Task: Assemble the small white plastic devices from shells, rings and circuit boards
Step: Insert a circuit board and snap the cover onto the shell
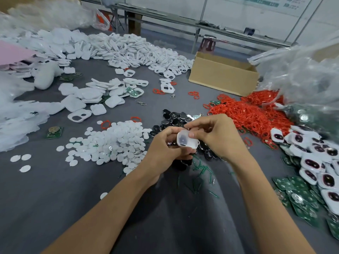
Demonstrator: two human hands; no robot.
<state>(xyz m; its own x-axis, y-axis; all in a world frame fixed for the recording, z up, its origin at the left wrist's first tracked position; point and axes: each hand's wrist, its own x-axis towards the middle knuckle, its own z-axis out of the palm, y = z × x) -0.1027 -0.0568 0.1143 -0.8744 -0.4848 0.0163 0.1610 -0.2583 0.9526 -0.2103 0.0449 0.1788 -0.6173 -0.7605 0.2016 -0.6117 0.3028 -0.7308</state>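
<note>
I am watching the fingers [171, 133] of the left hand [163, 145] curling round the left edge and underside of a small white shell [187, 139]. The right hand [214, 136] is pinching its right side, with the thumb lying across the top corner. Both sets of fingers are gripping the shell closely, and I cannot make out anything else in them. The shell is sitting between the two hands, tilted toward me, with a dark patch showing through its face. Both forearms are reaching in from the lower edge, and the hands are hovering above the grey bench [55, 195].

Directly beneath the hands, black oval pieces [174, 117] are lying in a heap, with green slivers [200, 171] scattered just nearer me. To the left a pile of white discs [113, 143] is spreading out. To the right red rings [245, 112] are lying heaped, and past them are white devices [311, 162] with dark windows, lying beside green circuit boards [293, 197]. Further back, a long heap of empty casings [132, 50] is running toward a cardboard box [222, 77].
</note>
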